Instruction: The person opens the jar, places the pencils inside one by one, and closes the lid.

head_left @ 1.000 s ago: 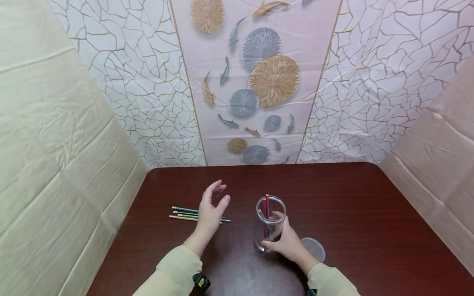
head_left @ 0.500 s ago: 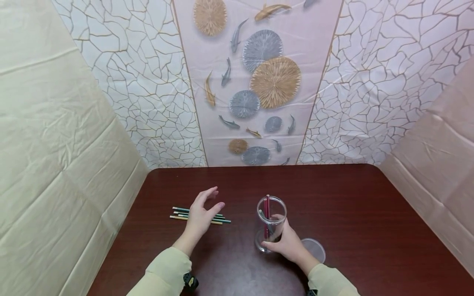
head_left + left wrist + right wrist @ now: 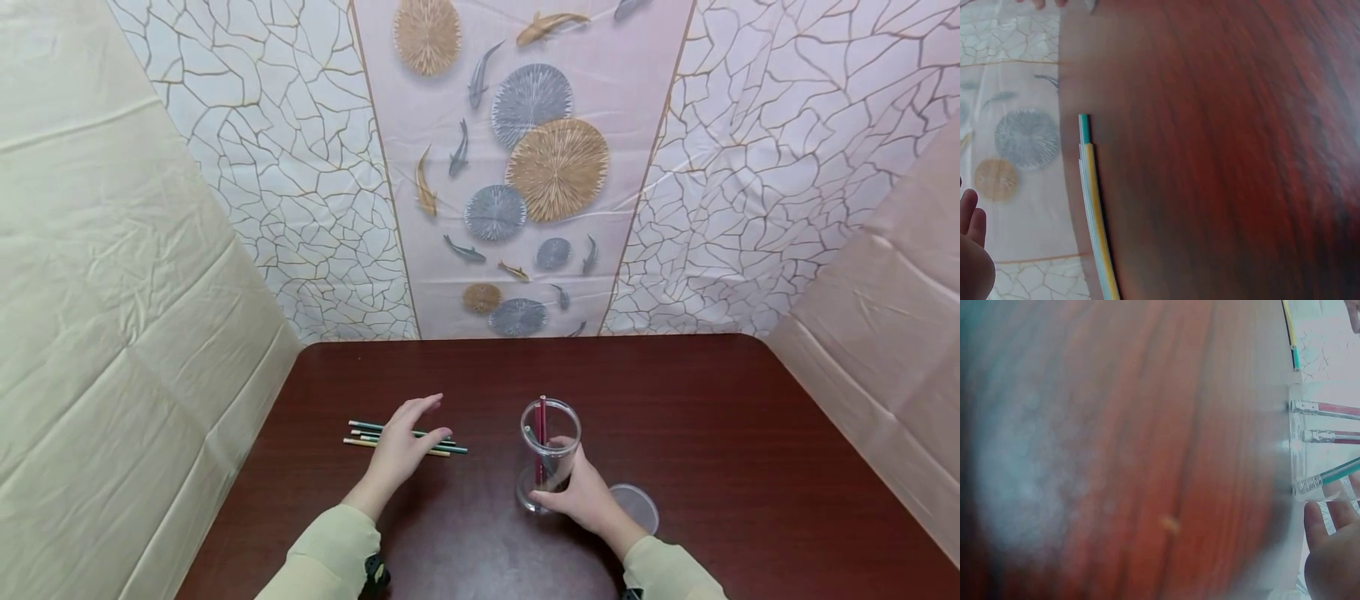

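My right hand [image 3: 581, 490] grips a clear cylindrical cup [image 3: 551, 450] low on its side, thumb in front and fingers behind. Inside it stand two red pencils [image 3: 540, 429] and a green one [image 3: 1341, 470], eraser ends down in the right wrist view. My left hand [image 3: 397, 454] hovers over the right part of a small bundle of green and yellow pencils [image 3: 363, 433] lying on the table, its fingers loosely bent and thumb apart. In the left wrist view the pencils [image 3: 1094, 206] lie side by side, apart from the left hand's fingers [image 3: 977, 226].
A round clear lid [image 3: 636, 507] lies flat on the table just right of the cup, partly behind the right wrist. The dark red wooden table [image 3: 675, 400] meets a patterned cloth wall [image 3: 510, 250] at its far edge, with pale cloth sides left and right.
My left hand has moved left and lowered toward the loose pencils, its fingers now nearer them. The right hand and the cup have stayed in place.
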A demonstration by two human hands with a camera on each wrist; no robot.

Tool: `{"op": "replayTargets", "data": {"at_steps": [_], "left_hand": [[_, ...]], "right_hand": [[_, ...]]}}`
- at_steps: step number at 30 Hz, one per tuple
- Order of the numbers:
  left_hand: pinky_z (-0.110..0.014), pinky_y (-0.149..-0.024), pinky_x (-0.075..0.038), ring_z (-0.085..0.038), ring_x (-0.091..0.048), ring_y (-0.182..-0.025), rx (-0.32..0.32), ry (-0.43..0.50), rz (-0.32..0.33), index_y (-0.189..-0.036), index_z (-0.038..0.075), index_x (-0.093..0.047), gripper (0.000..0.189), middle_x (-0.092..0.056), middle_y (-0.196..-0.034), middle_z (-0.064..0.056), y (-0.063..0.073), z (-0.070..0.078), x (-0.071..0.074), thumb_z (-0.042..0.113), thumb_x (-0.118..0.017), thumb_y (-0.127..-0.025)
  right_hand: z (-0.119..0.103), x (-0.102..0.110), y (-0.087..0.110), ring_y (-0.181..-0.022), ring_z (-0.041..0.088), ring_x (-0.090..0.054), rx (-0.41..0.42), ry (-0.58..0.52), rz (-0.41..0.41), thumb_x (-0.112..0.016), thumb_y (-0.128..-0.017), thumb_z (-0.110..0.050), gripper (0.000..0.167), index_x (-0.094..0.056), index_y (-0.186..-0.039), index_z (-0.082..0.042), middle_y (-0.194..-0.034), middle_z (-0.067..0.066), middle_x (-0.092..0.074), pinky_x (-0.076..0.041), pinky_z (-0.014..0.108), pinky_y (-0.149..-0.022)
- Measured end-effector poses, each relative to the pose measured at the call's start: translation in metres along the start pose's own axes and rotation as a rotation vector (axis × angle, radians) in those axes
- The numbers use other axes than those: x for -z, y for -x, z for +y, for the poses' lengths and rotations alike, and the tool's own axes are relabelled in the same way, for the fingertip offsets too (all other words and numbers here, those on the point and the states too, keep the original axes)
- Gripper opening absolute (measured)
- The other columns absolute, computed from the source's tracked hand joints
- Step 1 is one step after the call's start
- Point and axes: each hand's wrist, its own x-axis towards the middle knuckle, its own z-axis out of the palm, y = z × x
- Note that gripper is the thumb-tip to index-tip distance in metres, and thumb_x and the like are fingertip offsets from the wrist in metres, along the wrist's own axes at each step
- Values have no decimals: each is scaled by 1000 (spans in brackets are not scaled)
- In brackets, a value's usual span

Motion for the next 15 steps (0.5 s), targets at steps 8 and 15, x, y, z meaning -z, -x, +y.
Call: {"op": "replayTargets", "data": {"at_steps": [8,15], "left_hand": [[-42,-89,-46,-21,-52,-112,29,-88,-49,-130,20,-56,54,-59,-117,1,3,-16,0,27,-75,-80],[-42,-90,-45,-21,-51,-113,52,-86,-71,-130,21,-56,53,-58,-118,2,4,-21,-1,28,-75,-80]], "right_hand": [[0,-1,-1,-102,15,-55,-25,-4,-23,-89,-59,-24,82,-40,-124,-11,-83,-10,-65,-40,38,-92],[0,-1,-1,-99,14,-56,-7,2,-7,-89,-58,-24,81,-42,-123,-10,-89,-10,-64,-42,35,-90]]}}
